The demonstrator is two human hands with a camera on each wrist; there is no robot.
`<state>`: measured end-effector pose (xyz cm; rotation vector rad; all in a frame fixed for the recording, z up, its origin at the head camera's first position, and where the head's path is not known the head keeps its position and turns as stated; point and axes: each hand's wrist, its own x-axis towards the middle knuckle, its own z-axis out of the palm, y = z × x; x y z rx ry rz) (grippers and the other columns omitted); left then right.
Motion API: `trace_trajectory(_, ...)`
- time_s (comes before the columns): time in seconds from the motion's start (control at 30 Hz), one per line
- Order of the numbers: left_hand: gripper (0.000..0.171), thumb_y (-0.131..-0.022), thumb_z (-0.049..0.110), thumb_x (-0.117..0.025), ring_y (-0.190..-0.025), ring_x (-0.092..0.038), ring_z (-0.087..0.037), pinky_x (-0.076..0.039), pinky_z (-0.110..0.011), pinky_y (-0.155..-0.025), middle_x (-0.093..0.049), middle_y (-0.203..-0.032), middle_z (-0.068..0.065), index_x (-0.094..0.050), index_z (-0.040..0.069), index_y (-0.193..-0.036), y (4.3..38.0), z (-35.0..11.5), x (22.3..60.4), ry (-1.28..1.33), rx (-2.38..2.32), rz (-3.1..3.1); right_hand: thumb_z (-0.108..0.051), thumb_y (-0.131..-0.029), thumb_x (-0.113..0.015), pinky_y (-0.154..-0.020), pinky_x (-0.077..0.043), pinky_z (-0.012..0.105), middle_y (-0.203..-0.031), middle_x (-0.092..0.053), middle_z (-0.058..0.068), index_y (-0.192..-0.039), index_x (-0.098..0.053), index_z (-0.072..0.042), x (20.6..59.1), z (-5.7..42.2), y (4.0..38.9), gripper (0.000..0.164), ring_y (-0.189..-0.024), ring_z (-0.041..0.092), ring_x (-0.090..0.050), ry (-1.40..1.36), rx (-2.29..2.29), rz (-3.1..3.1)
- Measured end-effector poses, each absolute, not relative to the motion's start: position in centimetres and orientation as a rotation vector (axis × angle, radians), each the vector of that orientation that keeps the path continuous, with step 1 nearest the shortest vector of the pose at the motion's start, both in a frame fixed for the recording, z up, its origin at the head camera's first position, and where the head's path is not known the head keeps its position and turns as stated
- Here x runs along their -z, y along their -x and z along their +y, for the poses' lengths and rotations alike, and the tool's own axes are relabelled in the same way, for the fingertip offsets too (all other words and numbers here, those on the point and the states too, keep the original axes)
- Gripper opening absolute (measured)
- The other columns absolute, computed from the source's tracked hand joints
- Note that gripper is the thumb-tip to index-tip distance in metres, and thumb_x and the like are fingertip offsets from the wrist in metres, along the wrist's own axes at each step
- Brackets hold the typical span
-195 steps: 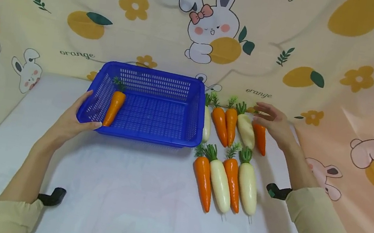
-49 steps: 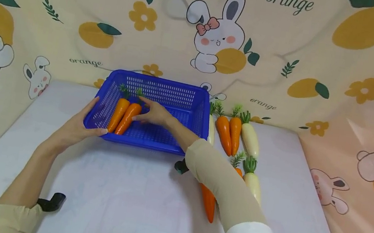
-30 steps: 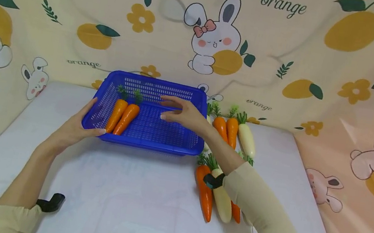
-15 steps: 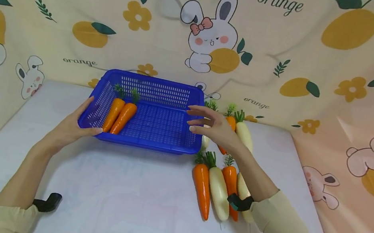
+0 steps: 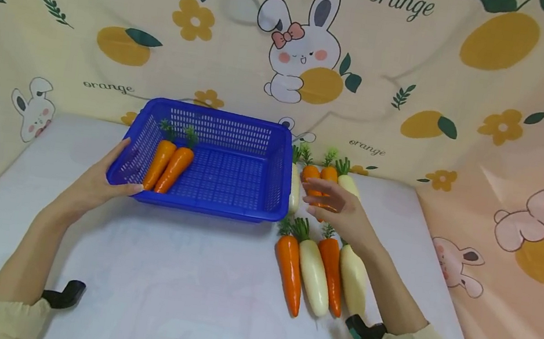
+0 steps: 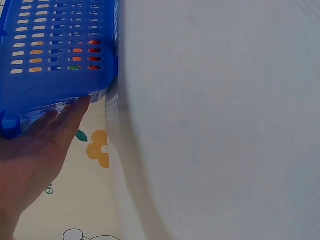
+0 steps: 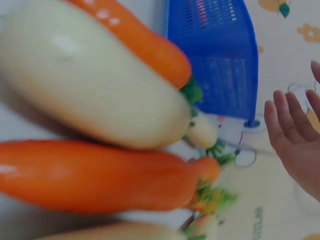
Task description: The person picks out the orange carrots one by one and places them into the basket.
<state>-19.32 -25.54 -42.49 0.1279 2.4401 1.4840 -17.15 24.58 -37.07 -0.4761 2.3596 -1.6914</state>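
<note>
My left hand [image 5: 92,189] grips the left front corner of a blue plastic basket [image 5: 208,207], thumb at the front rim. In the left wrist view its fingers lie against the basket's wall [image 6: 50,90]. Two carrots, one [image 5: 159,164] and another [image 5: 176,170], lie side by side at the basket's left end. My right hand [image 5: 344,212] hovers with nothing in it, partly covering a back row of two carrots [image 5: 311,174] and two white radishes [image 5: 348,185]. Nearer lies a front row: a carrot [image 5: 289,274], a white radish [image 5: 314,278], another carrot [image 5: 331,275] and another radish [image 5: 353,281].
A white-covered table [image 5: 193,275] bears everything. Behind it hangs a cream cloth [image 5: 244,71] printed with rabbits and oranges; a peach-toned stretch [image 5: 537,303] runs along the right side. The basket's right wall stands close beside the vegetable rows.
Since the oldest frame, the carrot from the back row's right end has come into the basket beside the first. My empty right hand then moved right, out over the vegetables. The left hand kept its grip.
</note>
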Motion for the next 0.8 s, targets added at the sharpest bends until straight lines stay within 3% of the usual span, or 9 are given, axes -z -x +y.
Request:
trace_trajectory(0.3,0.106,-0.091,0.035,-0.072,-0.149,0.008,-0.045,-0.003,-0.073,-0.112,0.012,-0.165,-0.014,0.010,0.037,-0.158,19.1,-25.5,42.2,-0.139,-1.490,2.451,-0.017,-0.095,-0.068,-0.095,-0.053,0.031,-0.139,-0.058,0.007,-0.142,-0.053,-0.014,39.9,27.8,13.4,0.049,-0.128,0.035,-0.053,0.361,1.702,2.421)
trace_trajectory(0.53,0.105,-0.091,0.035,-0.072,-0.149,0.008,-0.045,-0.003,-0.072,-0.112,0.011,-0.166,-0.013,0.009,0.038,-0.158,19.2,-25.6,42.2,-0.136,-1.498,2.453,-0.011,-0.092,-0.071,-0.110,-0.038,0.041,-0.153,-0.043,0.014,-0.152,-0.042,-0.013,41.7,28.9,11.1,0.066,-0.139,0.037,-0.041,0.239,1.737,2.460)
trace_trajectory(0.8,0.105,-0.091,0.036,-0.072,-0.149,0.008,-0.045,-0.003,-0.073,-0.111,0.012,-0.166,-0.013,0.009,0.038,-0.158,19.0,-25.6,42.4,-0.139,-1.491,2.451,-0.017,-0.093,-0.071,-0.106,-0.037,0.020,-0.158,-0.033,0.017,-0.156,-0.032,-0.009,43.5,29.2,8.4,0.075,-0.145,0.033,-0.031,0.052,1.782,2.410)
